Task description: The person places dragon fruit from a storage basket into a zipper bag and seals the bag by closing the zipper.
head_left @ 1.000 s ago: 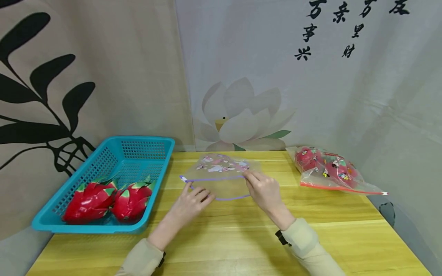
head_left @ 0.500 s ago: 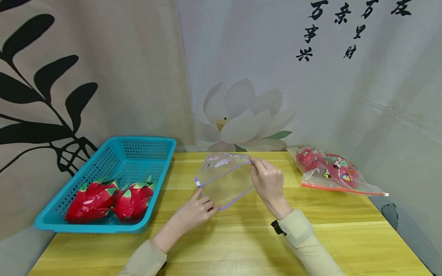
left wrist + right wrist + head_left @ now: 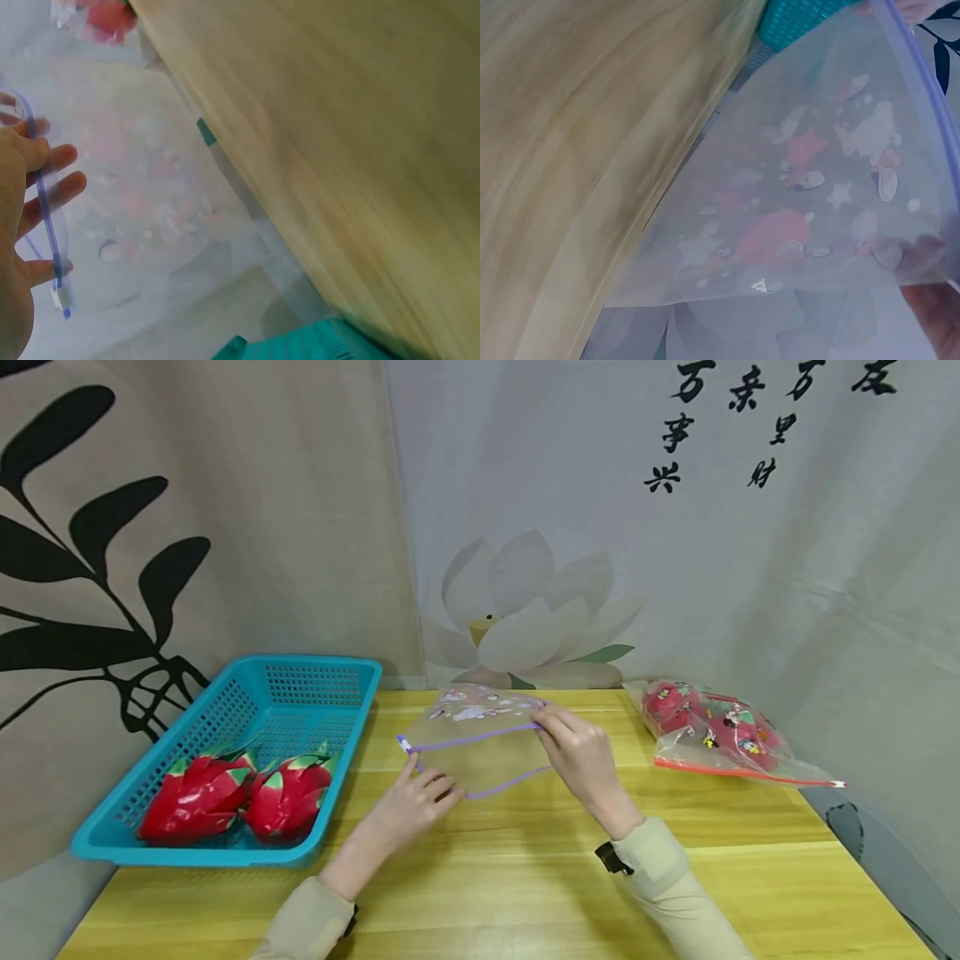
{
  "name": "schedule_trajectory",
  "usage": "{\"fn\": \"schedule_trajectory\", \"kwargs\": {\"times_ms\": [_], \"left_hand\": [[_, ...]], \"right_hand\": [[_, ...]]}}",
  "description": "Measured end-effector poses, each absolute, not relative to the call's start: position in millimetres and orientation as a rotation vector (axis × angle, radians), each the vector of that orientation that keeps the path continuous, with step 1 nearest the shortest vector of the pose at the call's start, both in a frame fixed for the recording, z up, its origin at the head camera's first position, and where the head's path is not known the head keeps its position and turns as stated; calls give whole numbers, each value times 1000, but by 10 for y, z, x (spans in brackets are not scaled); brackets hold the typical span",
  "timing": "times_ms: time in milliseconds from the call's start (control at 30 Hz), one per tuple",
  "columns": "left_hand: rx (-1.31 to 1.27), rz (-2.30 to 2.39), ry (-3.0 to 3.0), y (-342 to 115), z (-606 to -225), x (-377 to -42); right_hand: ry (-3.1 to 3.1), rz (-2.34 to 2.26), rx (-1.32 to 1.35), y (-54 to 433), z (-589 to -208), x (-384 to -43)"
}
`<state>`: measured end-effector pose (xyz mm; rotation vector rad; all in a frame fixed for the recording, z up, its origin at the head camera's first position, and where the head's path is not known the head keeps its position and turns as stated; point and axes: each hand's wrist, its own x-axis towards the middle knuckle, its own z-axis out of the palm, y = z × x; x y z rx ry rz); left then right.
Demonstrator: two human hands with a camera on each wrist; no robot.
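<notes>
Both hands hold a clear zip bag (image 3: 480,756) with a purple zip strip and pink-and-white cartoon print. My left hand (image 3: 412,806) grips the left end of its mouth, beside the white slider (image 3: 406,744). In the left wrist view, fingers (image 3: 64,199) show on both sides of the purple strip. My right hand (image 3: 581,764) pinches the right end of the upper strip. The mouth gapes between the two strips, and the printed body (image 3: 802,187) hangs flat with nothing inside.
A blue basket (image 3: 202,858) at the left holds two red dragon fruits (image 3: 197,802) with green tips. At the back right lies another zip bag (image 3: 780,768), red-stripped, with dragon fruits inside. A printed cloth (image 3: 540,485) hangs behind the wooden table (image 3: 510,893).
The bag first tilted, its right end raised and its left end moved right and down; now it is nearly level again and back leftward. Both hands kept hold of it.
</notes>
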<state>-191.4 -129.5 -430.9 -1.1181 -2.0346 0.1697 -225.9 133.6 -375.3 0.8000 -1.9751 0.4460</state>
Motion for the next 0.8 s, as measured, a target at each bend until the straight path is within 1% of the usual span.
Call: {"fn": "schedule_trajectory", "kwargs": {"times_ms": [167, 400, 800], "left_hand": [[-1105, 146, -2044, -1330, -4272, -1930], [-1099, 201, -2098, -1344, -4266, -1907], [-1213, 339, -2250, -1220, -4315, -1817]], "right_hand": [[-1943, 436, 890, 1365, -3778, -2267], [-1941, 450, 903, 1358, -3739, -2254], [-1917, 488, 720, 1291, -3681, -2256]]}}
